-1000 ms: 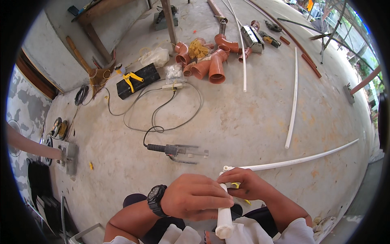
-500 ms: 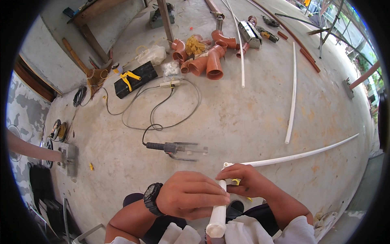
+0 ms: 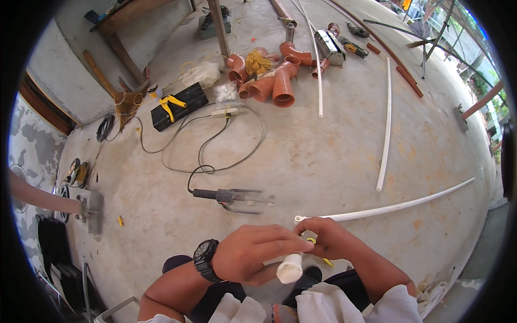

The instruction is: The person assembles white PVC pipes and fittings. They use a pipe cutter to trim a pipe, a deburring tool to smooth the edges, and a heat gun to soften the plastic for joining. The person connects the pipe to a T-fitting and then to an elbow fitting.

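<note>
My left hand, with a black watch on its wrist, is closed round a short white plastic pipe. The pipe's wider near end faces up toward me, and my fingers cover much of the rest. My right hand is bent with its fingertips pinched at the pipe's far end, touching my left fingertips. Exactly what those fingers grip is hidden. Just below my right palm shows part of a yellow thing, mostly covered. Beyond my hands a long white pipe lies on the floor.
Ahead on the concrete floor lies a corded pipe-welding iron with metal prongs. Farther off are orange pipe fittings, a black box with a yellow pipe cutter, and another white pipe. A post base stands left.
The pipe's near end has swung up and away from my body, so it looks shorter. My left hand has shifted slightly right, and my right fingers have curled more tightly.
</note>
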